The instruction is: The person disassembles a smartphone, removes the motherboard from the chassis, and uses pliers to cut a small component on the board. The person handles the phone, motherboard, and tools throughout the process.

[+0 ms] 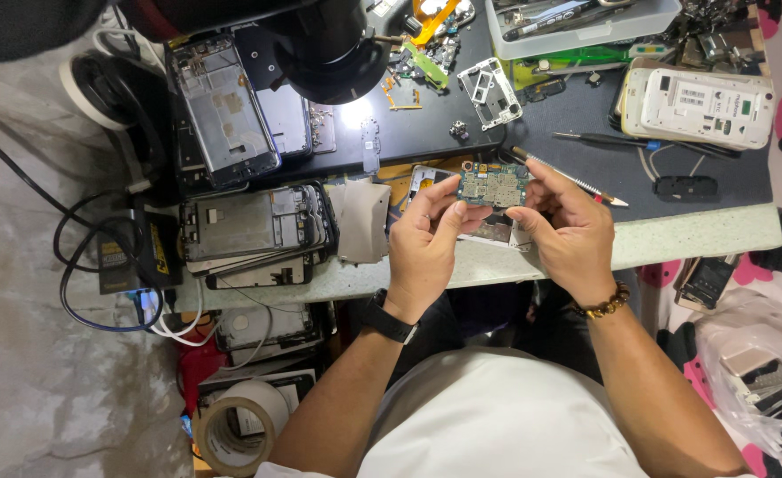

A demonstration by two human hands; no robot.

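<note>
Left hand: the left hand (428, 232) is curled round one end of a small green circuit board (493, 187), thumb and fingers pinching its edge.
Right hand: the right hand (570, 228) pinches the other end, fingertips only.
Board: held up off the bench, between both hands, just above a bare white phone frame (497, 228).
Doing it well: probably best to keep gripping by the edges, off the chips, and hold it level.
Bench: dark mat (585, 159) cluttered with stripped phone chassis (249, 226), tweezers (621, 142), a white handset (705, 106).
Room: cables and a tape roll (236, 429) down on the floor.
</note>
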